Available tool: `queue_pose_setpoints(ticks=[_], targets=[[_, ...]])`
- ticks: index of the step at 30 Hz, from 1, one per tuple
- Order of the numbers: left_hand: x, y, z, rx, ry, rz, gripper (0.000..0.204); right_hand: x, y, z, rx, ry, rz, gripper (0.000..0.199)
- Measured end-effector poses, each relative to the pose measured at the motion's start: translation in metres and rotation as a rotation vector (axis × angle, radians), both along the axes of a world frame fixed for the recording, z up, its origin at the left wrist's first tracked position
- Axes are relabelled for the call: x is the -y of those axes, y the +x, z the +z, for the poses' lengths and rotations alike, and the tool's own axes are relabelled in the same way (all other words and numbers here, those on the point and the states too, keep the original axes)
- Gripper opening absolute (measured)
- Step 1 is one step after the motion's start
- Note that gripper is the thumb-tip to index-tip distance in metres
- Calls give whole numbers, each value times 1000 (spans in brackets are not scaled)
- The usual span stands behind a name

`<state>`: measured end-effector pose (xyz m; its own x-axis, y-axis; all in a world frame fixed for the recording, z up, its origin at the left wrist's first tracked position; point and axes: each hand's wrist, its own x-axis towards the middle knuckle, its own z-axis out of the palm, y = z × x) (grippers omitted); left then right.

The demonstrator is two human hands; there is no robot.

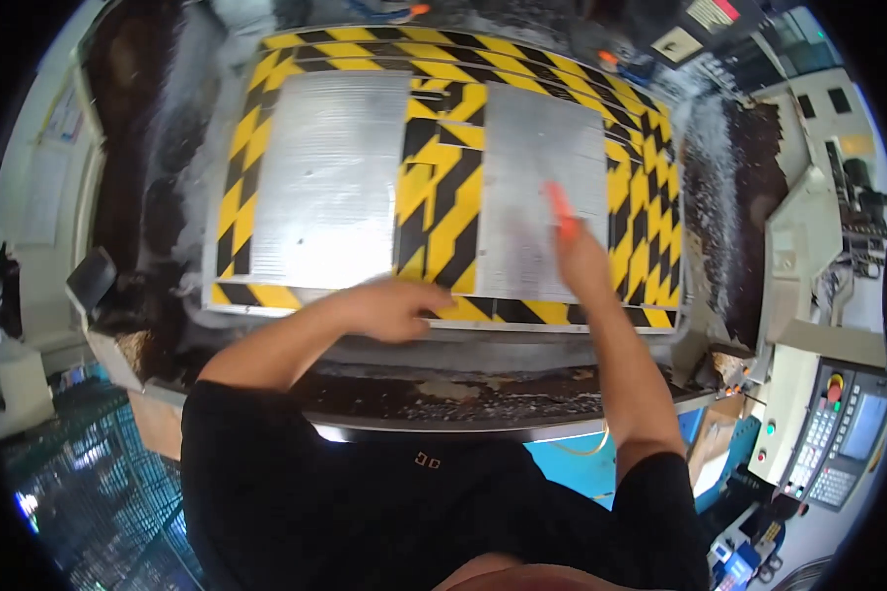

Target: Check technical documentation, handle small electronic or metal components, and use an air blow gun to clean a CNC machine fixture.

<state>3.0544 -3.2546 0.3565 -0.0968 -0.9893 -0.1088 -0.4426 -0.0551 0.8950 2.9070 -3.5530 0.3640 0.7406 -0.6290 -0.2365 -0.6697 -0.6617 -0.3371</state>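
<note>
A flat plate lies before me, its surface split into two silvery metal panels, the left panel (330,187) and the right panel (542,128). Yellow-and-black striped tape (443,231) runs between the panels and around them. Over the near edge of the tape, my left hand (384,310) is held low with its index finger stretched out, nothing visible in it. My right hand (583,264) is closed around a slim red-orange tool (559,205), above the right panel. Motion blurs the tool, and its tip does not show clearly.
Orange-tipped nozzles (608,59) stand at the plate's far side. A brown, worn ledge (443,389) runs along the near side. At the right is a machine control panel (838,433) with a red knob. A dark box-like machine part (695,34) hangs at the far right.
</note>
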Motion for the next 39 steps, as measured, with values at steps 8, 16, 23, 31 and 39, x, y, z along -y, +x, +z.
queue_pose_setpoints(ticks=[8, 16, 23, 31, 39], targets=[[-117, -22, 81, -105, 233, -89, 55, -178, 181, 0, 89, 54, 435, 38], [-170, -22, 90, -305, 223, 196, 58, -161, 101, 17, -184, -5, 556, 39], [-174, -32, 97, -255, 191, 109, 60, -101, 98, 21, -6, -65, 193, 41], [-218, -72, 86, -508, 187, 182, 64, -11, -40, 15, -56, -228, -150, 45], [-199, -131, 78, -647, 208, -25, 72, -85, -157, 64, -334, -132, 29, 41]])
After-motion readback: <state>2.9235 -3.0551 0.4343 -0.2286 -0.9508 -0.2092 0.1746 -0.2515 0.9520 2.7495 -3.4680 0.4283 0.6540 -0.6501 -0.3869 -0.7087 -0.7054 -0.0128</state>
